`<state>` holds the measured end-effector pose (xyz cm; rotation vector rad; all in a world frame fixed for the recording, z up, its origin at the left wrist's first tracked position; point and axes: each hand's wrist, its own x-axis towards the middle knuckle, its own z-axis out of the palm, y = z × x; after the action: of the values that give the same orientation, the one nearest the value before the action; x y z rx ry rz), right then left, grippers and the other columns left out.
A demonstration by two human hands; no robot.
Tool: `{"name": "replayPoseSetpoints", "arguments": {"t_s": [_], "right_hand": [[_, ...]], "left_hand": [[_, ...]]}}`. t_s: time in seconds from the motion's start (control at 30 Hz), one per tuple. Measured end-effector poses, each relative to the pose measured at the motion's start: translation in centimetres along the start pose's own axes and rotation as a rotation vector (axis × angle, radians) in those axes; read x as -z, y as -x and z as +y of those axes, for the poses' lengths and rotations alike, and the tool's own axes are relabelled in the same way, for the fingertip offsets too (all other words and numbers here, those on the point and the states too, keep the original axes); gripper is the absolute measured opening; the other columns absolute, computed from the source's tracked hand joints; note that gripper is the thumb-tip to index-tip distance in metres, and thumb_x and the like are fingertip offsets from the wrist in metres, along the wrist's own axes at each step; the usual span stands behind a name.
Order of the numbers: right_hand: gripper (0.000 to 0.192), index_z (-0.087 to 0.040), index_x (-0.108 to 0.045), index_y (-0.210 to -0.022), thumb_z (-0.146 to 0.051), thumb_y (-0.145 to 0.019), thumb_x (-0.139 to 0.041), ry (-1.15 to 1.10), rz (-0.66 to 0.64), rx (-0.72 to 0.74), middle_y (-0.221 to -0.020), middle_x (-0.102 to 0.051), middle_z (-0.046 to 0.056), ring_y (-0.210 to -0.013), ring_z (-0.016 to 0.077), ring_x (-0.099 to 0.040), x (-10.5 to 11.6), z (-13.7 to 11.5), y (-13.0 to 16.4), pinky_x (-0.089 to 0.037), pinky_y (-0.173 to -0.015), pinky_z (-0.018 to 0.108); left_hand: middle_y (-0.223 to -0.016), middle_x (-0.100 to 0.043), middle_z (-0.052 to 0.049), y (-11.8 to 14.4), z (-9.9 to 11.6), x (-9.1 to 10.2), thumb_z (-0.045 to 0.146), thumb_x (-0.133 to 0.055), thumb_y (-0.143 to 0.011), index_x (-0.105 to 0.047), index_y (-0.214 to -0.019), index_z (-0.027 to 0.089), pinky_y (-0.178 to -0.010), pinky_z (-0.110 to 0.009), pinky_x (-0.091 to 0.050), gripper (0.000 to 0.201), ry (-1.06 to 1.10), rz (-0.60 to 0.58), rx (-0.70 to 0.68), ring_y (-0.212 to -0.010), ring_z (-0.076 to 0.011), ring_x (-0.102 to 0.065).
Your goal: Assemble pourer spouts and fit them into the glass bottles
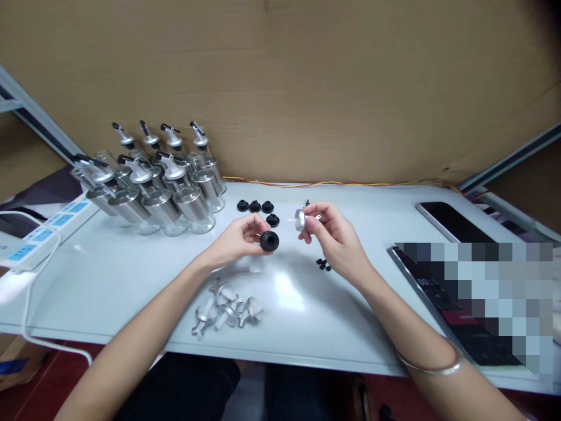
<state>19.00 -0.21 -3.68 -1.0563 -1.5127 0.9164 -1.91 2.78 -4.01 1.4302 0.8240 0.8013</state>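
Above the middle of the white table, my left hand point(245, 238) pinches a black rubber stopper point(269, 241), its round hole facing me. To its right, my right hand point(328, 231) is closed on a silver pourer spout point(300, 220), whose thin pale tube points left at the stopper. The two parts are apart. Several more black stoppers point(267, 206) lie just beyond my left hand. Nearer me is a loose pile of silver pourer spouts point(228, 307) with pale tubes. Small black caps point(323, 265) lie beneath my right wrist.
Glass bottles with steel sleeves point(160, 204) crowd the back left, several topped with pourers. A power strip point(48, 231) and white cable lie at the left edge. On the right are a phone point(451, 219) and a larger dark-screened device point(438, 298). A cardboard wall point(333, 88) closes the back.
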Motion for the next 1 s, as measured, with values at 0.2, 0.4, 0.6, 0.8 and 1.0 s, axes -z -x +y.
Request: {"name": "replayPoseSetpoints", "arguments": {"t_s": [0.2,0.4,0.6,0.8,1.0], "right_hand": [[0.027,-0.021,-0.058,-0.096,-0.045,-0.086,-0.064,-0.034,-0.106,0.036,-0.083,-0.068,0.004,-0.077,0.0188,-0.066,-0.16,-0.54,0.26,-0.052,-0.074,0.035],[0.024,-0.019,-0.069,-0.091,-0.041,-0.082,-0.070,0.022,-0.144,0.070,-0.089,-0.072,0.007,-0.082,0.0220,-0.068,-0.23,-0.35,0.31,-0.056,-0.075,0.038],[0.017,-0.019,-0.066,-0.087,-0.035,-0.085,-0.068,0.057,-0.123,0.106,-0.088,-0.072,0.007,-0.078,0.0199,-0.067,-0.15,-0.23,0.38,-0.052,-0.070,0.033],[0.019,-0.018,-0.066,-0.084,-0.038,-0.085,-0.066,0.107,-0.176,0.100,-0.081,-0.071,0.005,-0.072,0.0188,-0.065,-0.31,-0.53,0.53,-0.051,-0.067,0.032],[0.015,-0.018,-0.067,-0.082,-0.033,-0.084,-0.066,0.138,-0.211,0.108,-0.079,-0.071,0.004,-0.071,0.0177,-0.064,-0.39,-0.72,0.60,-0.051,-0.067,0.031]], "left_hand": [[-0.080,-0.053,0.001,0.23,0.43,0.03,0.016,-0.070,-0.059,-0.048,-0.076,0.019,-0.073,-0.027,-0.042,0.028,-0.014,-0.044,-0.053,-0.074,-0.0115,-0.051],[-0.079,-0.053,0.003,0.01,0.09,0.02,0.016,-0.070,-0.060,-0.040,-0.073,0.019,-0.067,-0.024,-0.040,0.033,0.019,0.048,-0.106,-0.070,-0.0090,-0.049],[-0.080,-0.053,0.003,-0.08,0.01,-0.10,0.015,-0.069,-0.058,-0.039,-0.073,0.019,-0.070,-0.024,-0.039,0.034,0.009,0.047,-0.138,-0.071,-0.0088,-0.049],[-0.082,-0.052,0.002,0.01,-0.02,-0.36,0.015,-0.067,-0.056,-0.038,-0.071,0.020,-0.071,-0.026,-0.041,0.033,-0.003,0.011,-0.115,-0.076,-0.0109,-0.051],[-0.080,-0.050,0.003,0.11,-0.08,-0.49,0.009,-0.062,-0.056,-0.039,-0.071,0.020,-0.070,-0.025,-0.040,0.030,0.012,-0.057,-0.126,-0.074,-0.0101,-0.049]]}}
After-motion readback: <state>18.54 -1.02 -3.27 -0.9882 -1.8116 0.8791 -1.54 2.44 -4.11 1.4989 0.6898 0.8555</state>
